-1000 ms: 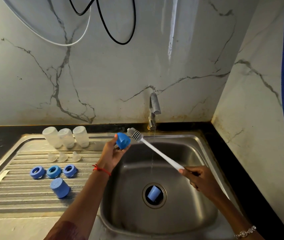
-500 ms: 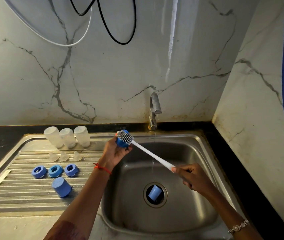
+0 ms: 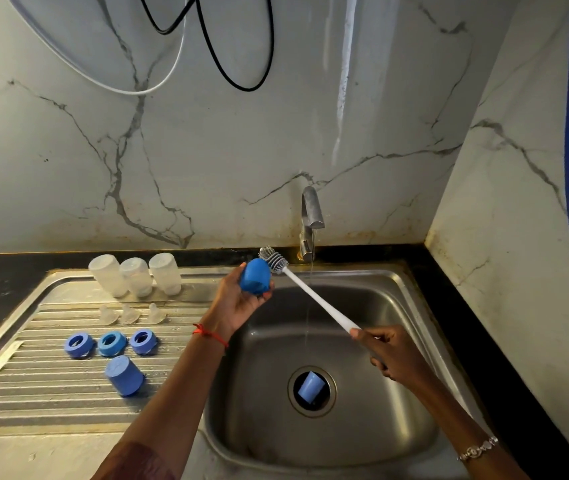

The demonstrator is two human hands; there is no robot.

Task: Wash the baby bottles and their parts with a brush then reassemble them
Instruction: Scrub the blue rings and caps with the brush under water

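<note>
The left hand is held up over the left rim of the sink, palm turned towards the camera, with fingers and thumb curled round a blue cap. The cap is tilted, so its rounded closed end is aimed up and left. The right arm is stretched in from the lower right, and the right hand is wrapped around the low end of the white brush, which is slanted up and left across the basin. The bristle head is now parked just beside the cap's upper right edge; whether it's actually touching can't be made out. Half a second ago the head was laid right over the cap, so it's been slid up and off to the right, while the grip on the handle has barely been shifted. A thin stream is being run from the tap behind the handle. Another cap is sat in the drain, and on the drainboard three clear bottles, three teats, three blue rings and one more blue cap are lined up as before.
</note>
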